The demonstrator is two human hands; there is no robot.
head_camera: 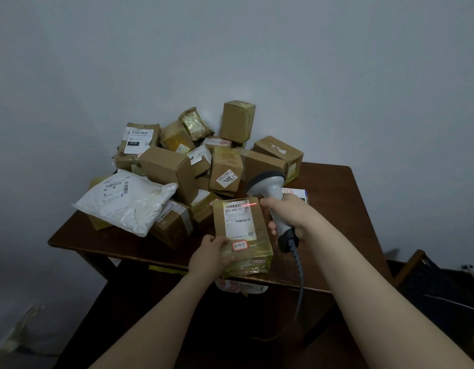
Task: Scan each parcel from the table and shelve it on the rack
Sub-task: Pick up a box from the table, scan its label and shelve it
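Where the dark wooden desk (337, 209) meets the grey wall, a heap of brown cardboard boxes (225, 169) fills the back and left. There are roughly a dozen, overlapped too much for an exact count, and one white poly mailer (129, 203) lies on the heap's left flank. Bare desktop shows along the right side out to the right edge, and in a strip by the near-left edge. One taped cardboard parcel (242, 235) is held at the near edge, just in front of the heap. Its long axis runs away from the person, label face up, barcode end farthest off. The left hand (211, 255) grips its near-left corner, thumb on top. The right hand (286, 214) is wrapped round the handle of one grey barcode scanner (270, 193) whose head points down and left, and a red scan line (250, 204) falls across the top barcode. A coiled cable (297, 265) hangs from the handle, dropping past the desk's near edge.
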